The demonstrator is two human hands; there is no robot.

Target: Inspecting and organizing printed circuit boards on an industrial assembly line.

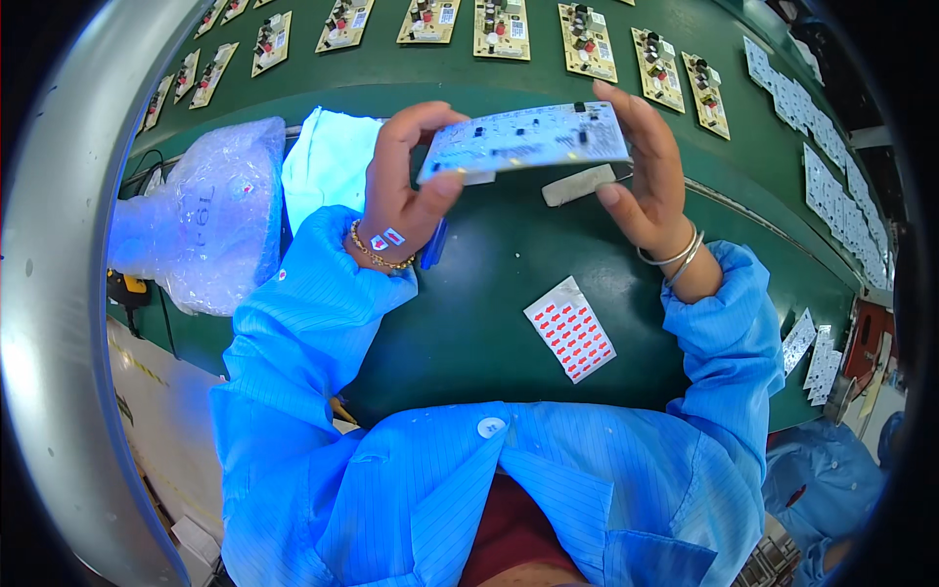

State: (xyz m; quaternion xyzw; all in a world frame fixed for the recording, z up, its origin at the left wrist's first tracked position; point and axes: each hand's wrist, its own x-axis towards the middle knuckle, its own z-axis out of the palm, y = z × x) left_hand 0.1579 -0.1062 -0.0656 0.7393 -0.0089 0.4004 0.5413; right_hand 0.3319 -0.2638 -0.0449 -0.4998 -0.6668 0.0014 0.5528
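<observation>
Between my two hands a white circuit board [528,137] is held up, tilted, over the green table. Small black parts dot the face that shows. My left hand [406,176] grips its left end, thumb along the lower edge. At the other end, my right hand [646,176] has its fingertips at the top corner and its thumb below, apart from the lower edge. Two small red-arrow stickers [387,240] are on the back of my left wrist. Below the board lies a white sheet of red arrow stickers [571,330]. A pale grey block [578,185] rests behind, near my right thumb.
Several yellowish boards with components [502,27] stand in a row along the far green surface. Stacked white boards [846,186] lie at the right. A bubble-wrap bundle [220,220] and a white cloth [331,161] sit at the left. Another person's blue sleeve [822,479] shows at lower right.
</observation>
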